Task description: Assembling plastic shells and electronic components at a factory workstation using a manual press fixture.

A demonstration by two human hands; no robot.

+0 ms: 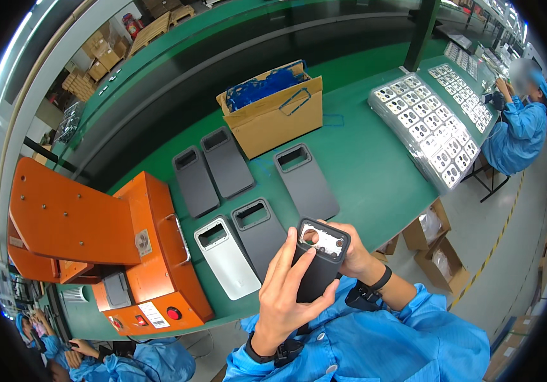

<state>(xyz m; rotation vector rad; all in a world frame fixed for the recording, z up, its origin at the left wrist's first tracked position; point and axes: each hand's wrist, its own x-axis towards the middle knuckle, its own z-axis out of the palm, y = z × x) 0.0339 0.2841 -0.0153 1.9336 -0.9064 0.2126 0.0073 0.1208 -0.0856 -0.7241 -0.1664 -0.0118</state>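
Close to my body, a dark grey rectangular housing [319, 275] is held up in both hands. A silvery-white plate [324, 240] with a round hole and small dark spots lies inside the window at its upper end. My left hand [284, 294] grips the housing's left side, fingertips at the frame and the plate, thumb across the lower front. From behind and along the right edge, my right hand [357, 254] holds it; some of those fingers are hidden. On the table just left lie a silver housing [230, 267] and another dark grey housing [262, 237].
More dark housings [308, 191] lie farther back on the green table [362, 159]. Behind them stands an open cardboard box [280, 124]. An orange press machine [152, 254] is on the left. Trays of small plates [426, 127] sit at right, near a seated co-worker [518, 130].
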